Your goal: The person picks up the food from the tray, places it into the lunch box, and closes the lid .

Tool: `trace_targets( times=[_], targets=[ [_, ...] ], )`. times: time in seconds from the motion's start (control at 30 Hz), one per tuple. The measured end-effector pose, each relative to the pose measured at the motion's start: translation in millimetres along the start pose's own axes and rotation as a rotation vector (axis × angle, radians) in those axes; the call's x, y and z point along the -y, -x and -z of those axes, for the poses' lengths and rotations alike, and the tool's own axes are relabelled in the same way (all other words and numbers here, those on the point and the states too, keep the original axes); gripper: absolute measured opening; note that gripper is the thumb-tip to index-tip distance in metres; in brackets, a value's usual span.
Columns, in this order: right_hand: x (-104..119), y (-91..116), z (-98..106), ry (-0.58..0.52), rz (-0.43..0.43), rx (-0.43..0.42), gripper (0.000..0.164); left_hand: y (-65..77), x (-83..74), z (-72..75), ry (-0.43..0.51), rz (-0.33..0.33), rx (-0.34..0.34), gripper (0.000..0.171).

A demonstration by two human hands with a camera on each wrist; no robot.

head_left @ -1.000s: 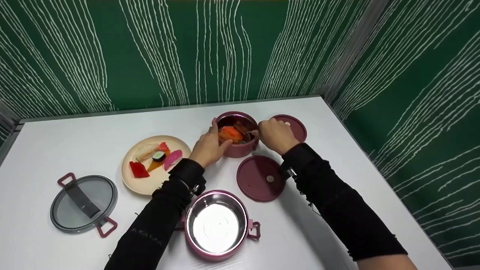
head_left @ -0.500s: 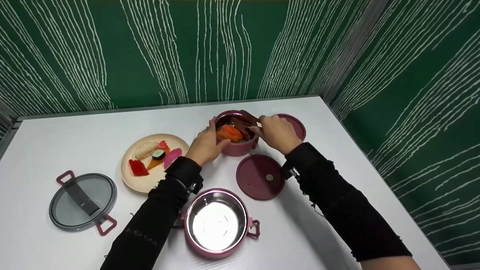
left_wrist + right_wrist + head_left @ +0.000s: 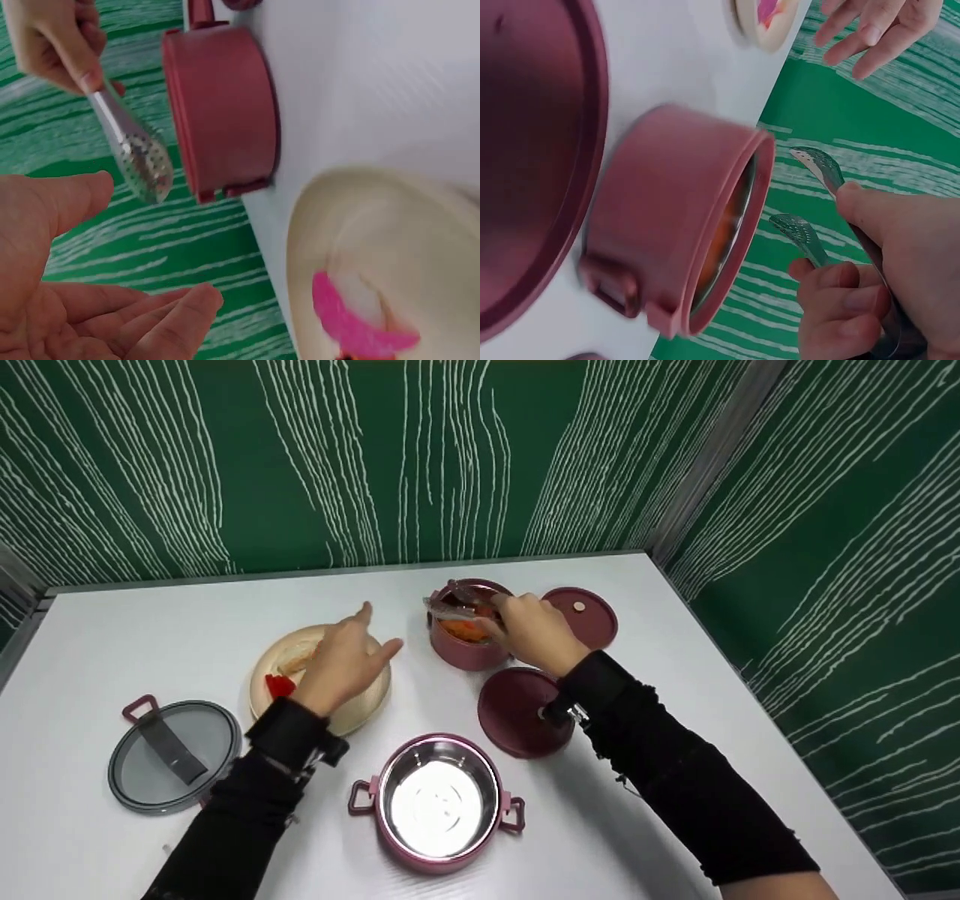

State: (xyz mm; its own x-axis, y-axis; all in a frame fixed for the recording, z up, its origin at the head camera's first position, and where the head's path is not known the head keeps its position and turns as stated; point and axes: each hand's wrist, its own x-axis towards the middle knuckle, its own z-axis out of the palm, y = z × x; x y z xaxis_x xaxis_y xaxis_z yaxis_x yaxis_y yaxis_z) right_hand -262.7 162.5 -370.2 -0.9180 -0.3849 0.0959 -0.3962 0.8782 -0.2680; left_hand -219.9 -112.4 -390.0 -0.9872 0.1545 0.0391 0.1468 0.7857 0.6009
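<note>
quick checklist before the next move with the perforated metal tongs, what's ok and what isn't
1. Perforated metal tongs gripped by right hand: ok.
2. Tongs spread, nothing between their tips: ok.
3. Round dark-red pot steadied by a hand: not ok; left hand hovers over the round cream plate.
4. Round pink pot with shiny steel lining uncovered: ok.
5. All orange food in the dark-red pot visible: cannot tell; partly hidden.

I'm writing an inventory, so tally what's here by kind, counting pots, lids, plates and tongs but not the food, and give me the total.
Pots: 2
Lids: 3
Plates: 1
Tongs: 1
Total: 7
</note>
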Motion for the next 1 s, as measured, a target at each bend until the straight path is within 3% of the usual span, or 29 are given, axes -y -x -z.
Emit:
trace_targets(
  times=[0.1, 0.27, 0.4, 0.67, 1.0],
  targets=[
    [9, -2, -3, -0.033, 0.039, 0.002, 0.038, 16.0, 14.8, 17.0, 0.018, 0.017, -0.014, 0.087],
    [27, -6, -8, -0.058, 0.095, -0.002, 0.035, 42.4, 37.3, 48.3, 0.045, 0.095, 0.009, 0.109],
    [44, -12, -14, -0.055, 0.119, 0.015, 0.037, 59.9, 56.1, 62.2, 0.028, 0.107, -0.024, 0.115],
    [78, -21, -36, -0.041, 0.183, 0.102, 0.04, 79.7, 83.8, 57.5, 0.002, 0.188, 0.004, 0.124],
    [103, -29, -60, 0.004, 0.231, 0.176, 0.039, 85.3, 101.4, 39.8, 0.01, 0.193, 0.072, 0.135]
  ],
)
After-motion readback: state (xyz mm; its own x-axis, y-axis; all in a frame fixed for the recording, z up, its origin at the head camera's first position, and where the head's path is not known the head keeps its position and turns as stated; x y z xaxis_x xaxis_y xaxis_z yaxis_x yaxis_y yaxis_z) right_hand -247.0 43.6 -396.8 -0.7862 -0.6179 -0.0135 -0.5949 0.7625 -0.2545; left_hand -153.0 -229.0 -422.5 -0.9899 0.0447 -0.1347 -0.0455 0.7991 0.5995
